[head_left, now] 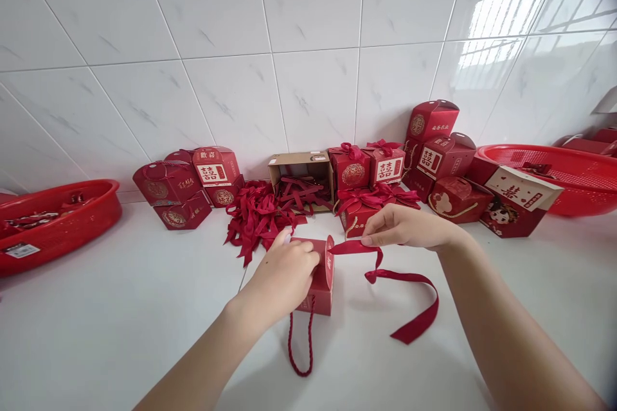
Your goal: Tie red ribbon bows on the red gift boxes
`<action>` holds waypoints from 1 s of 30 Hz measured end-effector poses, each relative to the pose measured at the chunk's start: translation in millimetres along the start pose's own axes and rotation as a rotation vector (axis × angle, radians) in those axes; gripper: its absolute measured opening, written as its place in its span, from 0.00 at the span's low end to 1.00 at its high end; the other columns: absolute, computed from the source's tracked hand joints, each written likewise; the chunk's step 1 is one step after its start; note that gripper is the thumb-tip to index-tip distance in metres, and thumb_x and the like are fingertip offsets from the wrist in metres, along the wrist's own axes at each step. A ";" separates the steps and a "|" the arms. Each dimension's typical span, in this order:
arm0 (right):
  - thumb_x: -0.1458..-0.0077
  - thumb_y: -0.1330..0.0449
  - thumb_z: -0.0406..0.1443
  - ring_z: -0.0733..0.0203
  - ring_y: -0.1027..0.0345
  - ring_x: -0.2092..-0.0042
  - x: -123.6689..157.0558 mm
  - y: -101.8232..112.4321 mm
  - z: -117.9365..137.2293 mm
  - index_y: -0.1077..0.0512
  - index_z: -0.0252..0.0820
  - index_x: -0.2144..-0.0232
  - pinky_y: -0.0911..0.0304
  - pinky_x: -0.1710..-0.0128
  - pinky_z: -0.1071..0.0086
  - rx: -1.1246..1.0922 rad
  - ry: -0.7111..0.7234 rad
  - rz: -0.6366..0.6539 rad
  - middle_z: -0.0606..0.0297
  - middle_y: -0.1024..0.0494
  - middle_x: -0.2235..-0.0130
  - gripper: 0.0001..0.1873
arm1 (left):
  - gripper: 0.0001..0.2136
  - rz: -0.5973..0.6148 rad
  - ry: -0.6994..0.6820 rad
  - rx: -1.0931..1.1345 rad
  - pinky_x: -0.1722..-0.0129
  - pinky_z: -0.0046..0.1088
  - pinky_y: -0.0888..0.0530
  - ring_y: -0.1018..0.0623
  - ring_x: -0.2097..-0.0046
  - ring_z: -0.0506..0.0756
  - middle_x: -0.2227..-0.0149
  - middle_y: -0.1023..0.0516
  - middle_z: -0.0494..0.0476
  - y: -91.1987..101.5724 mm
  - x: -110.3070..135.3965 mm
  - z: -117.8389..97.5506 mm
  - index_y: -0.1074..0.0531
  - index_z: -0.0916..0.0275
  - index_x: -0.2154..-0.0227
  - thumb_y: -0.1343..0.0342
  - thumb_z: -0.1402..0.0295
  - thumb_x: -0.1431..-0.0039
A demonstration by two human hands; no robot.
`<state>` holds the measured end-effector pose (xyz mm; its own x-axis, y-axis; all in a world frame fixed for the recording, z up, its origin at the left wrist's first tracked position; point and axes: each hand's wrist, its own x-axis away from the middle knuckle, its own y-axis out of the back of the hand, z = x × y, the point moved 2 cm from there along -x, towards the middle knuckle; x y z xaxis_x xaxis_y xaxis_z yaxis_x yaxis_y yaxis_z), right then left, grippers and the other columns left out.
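A small red gift box (321, 286) stands on the white counter (120, 314) in front of me, its red cord handle hanging toward me. My left hand (284, 276) is closed over the box's top left side. My right hand (405, 226) pinches one end of a long red ribbon (409, 302) just right of the box's top. The ribbon runs from the box top to my fingers, then curls down and lies loose on the counter to the right.
A pile of red ribbons (255, 218) spills from an open cardboard box (301, 180) at the wall. Finished red gift boxes (187, 189) stand left and right of it. Red plastic baskets sit at the far left (58, 225) and far right (569, 173).
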<state>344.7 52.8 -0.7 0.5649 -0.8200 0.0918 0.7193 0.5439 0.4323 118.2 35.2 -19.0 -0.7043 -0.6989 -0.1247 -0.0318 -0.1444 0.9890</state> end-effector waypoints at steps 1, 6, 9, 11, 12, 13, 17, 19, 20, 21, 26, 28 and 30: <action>0.49 0.39 0.41 0.68 0.45 0.71 0.1 -0.1 0.0 0.26 0.38 0.77 0.48 0.68 0.71 0.008 -0.009 -0.008 0.69 0.32 0.74 0.12 | 0.13 0.003 0.002 -0.002 0.42 0.47 0.41 0.29 0.71 0.52 0.75 0.29 0.50 0.2 0.0 -0.1 0.29 0.61 0.77 0.55 0.83 0.48; 0.49 0.39 0.42 0.70 0.54 0.76 -0.8 2.0 -2.8 0.25 0.37 0.76 0.55 0.74 0.71 0.070 -0.069 -0.057 0.71 0.35 0.77 0.13 | 0.13 0.015 0.015 -0.021 0.43 0.46 0.39 0.30 0.71 0.52 0.76 0.30 0.50 0.9 0.1 -0.1 0.30 0.61 0.78 0.55 0.83 0.48; 0.51 0.38 0.43 0.70 0.54 0.76 -2.7 3.7 -7.2 0.24 0.37 0.75 0.56 0.75 0.71 0.094 -0.085 -0.076 0.70 0.34 0.77 0.14 | 0.13 0.023 0.017 -0.014 0.42 0.46 0.40 0.30 0.72 0.51 0.76 0.30 0.50 1.6 0.4 -0.3 0.30 0.62 0.78 0.55 0.82 0.47; 0.51 0.38 0.43 0.70 0.53 0.76 -3.5 4.3 -10.0 0.24 0.38 0.75 0.55 0.75 0.71 0.096 -0.092 -0.083 0.69 0.33 0.77 0.13 | 0.13 0.027 0.021 -0.009 0.41 0.45 0.41 0.31 0.72 0.50 0.76 0.31 0.49 2.0 0.5 -0.3 0.30 0.62 0.78 0.56 0.82 0.47; 0.51 0.38 0.43 0.70 0.53 0.76 -3.7 4.4 -11.1 0.24 0.38 0.75 0.55 0.75 0.71 0.097 -0.095 -0.087 0.69 0.33 0.77 0.13 | 0.13 0.028 0.022 -0.008 0.41 0.45 0.41 0.31 0.72 0.50 0.76 0.31 0.49 2.0 0.5 -0.3 0.31 0.62 0.78 0.56 0.82 0.47; 0.52 0.38 0.43 0.70 0.52 0.76 -3.9 4.4 -11.9 0.24 0.38 0.76 0.54 0.74 0.70 0.098 -0.101 -0.090 0.69 0.33 0.77 0.13 | 0.13 0.029 0.023 -0.009 0.40 0.45 0.41 0.31 0.72 0.50 0.76 0.31 0.49 2.1 0.5 -0.2 0.31 0.62 0.78 0.56 0.82 0.47; 0.52 0.38 0.43 0.67 0.47 0.73 -5.1 2.9 -13.1 0.24 0.39 0.77 0.50 0.71 0.70 0.109 -0.119 -0.102 0.68 0.32 0.76 0.12 | 0.13 0.034 0.020 -0.011 0.40 0.45 0.42 0.31 0.73 0.50 0.76 0.31 0.49 2.1 0.4 -0.2 0.31 0.62 0.78 0.56 0.82 0.46; 0.53 0.38 0.42 0.66 0.47 0.72 -6.1 1.1 -12.9 0.25 0.39 0.78 0.50 0.70 0.70 0.118 -0.127 -0.104 0.68 0.33 0.76 0.12 | 0.13 0.037 0.023 -0.011 0.39 0.44 0.42 0.31 0.73 0.50 0.76 0.31 0.49 2.6 0.3 -0.3 0.31 0.62 0.78 0.55 0.82 0.47; 0.53 0.38 0.42 0.66 0.47 0.72 -6.6 0.0 -12.5 0.25 0.39 0.78 0.50 0.71 0.70 0.125 -0.127 -0.100 0.68 0.34 0.76 0.12 | 0.13 0.037 0.024 -0.013 0.39 0.44 0.42 0.31 0.72 0.50 0.76 0.31 0.49 2.8 0.3 -0.4 0.31 0.62 0.78 0.55 0.82 0.47; 0.53 0.39 0.42 0.67 0.49 0.73 -7.0 -1.1 -11.8 0.27 0.39 0.80 0.51 0.72 0.70 0.132 -0.125 -0.093 0.68 0.35 0.77 0.13 | 0.13 0.037 0.023 -0.015 0.40 0.45 0.42 0.31 0.72 0.50 0.76 0.31 0.49 3.1 0.3 -0.5 0.31 0.62 0.78 0.55 0.82 0.47; 0.52 0.39 0.41 0.69 0.54 0.75 -6.6 -5.3 -5.8 0.35 0.39 0.86 0.57 0.75 0.70 0.126 -0.087 -0.084 0.69 0.39 0.78 0.17 | 0.13 0.027 0.013 -0.023 0.40 0.46 0.41 0.30 0.72 0.51 0.75 0.30 0.49 3.4 0.1 -0.7 0.30 0.62 0.78 0.56 0.82 0.47; 0.52 0.39 0.41 0.69 0.53 0.75 -5.6 -6.3 -2.8 0.32 0.39 0.84 0.56 0.75 0.70 0.116 -0.073 -0.085 0.69 0.38 0.78 0.15 | 0.13 0.027 0.013 -0.026 0.40 0.46 0.41 0.30 0.72 0.50 0.75 0.30 0.49 3.1 0.2 -0.9 0.31 0.62 0.78 0.56 0.82 0.47; 0.52 0.39 0.41 0.69 0.52 0.75 -4.8 -7.4 -0.1 0.30 0.40 0.83 0.55 0.75 0.70 0.113 -0.070 -0.091 0.69 0.37 0.78 0.14 | 0.13 0.026 0.015 -0.030 0.40 0.46 0.41 0.30 0.72 0.50 0.76 0.30 0.49 3.2 0.3 -1.0 0.31 0.62 0.78 0.56 0.83 0.47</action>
<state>336.8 52.7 -4.5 0.4673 -0.8774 0.1083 0.7139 0.4468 0.5391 118.6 33.8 -16.0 -0.6941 -0.7129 -0.0998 0.0079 -0.1462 0.9892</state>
